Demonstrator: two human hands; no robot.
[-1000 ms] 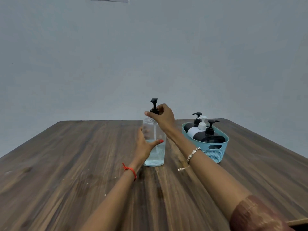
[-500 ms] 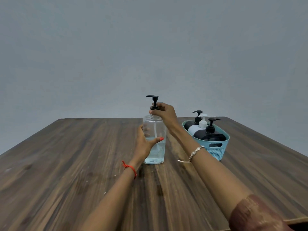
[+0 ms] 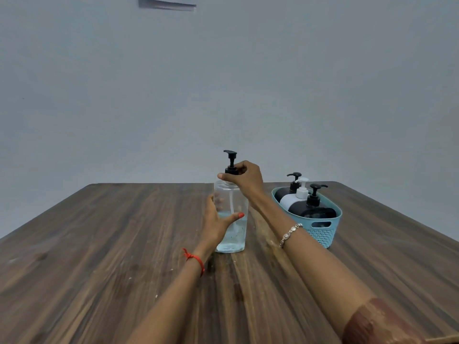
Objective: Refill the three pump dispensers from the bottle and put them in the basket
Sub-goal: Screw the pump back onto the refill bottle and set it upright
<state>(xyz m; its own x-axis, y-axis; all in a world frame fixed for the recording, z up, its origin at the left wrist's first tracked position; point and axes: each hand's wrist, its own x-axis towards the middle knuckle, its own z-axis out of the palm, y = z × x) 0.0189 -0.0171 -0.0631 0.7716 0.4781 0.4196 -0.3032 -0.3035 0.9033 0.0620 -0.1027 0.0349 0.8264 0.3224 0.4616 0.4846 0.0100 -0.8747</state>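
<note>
The dark wood table [image 3: 99, 244] carries 2 things: a clear bottle [image 3: 231, 229] (upright, mid-table) and a blue basket [image 3: 320, 232] toward its far right corner.

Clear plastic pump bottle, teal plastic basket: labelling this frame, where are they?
Clear plastic pump bottle [image 3: 236, 234], head view, lower body holding liquid.
Teal plastic basket [image 3: 321, 235], head view, perforated front wall below the handle slot.
</note>
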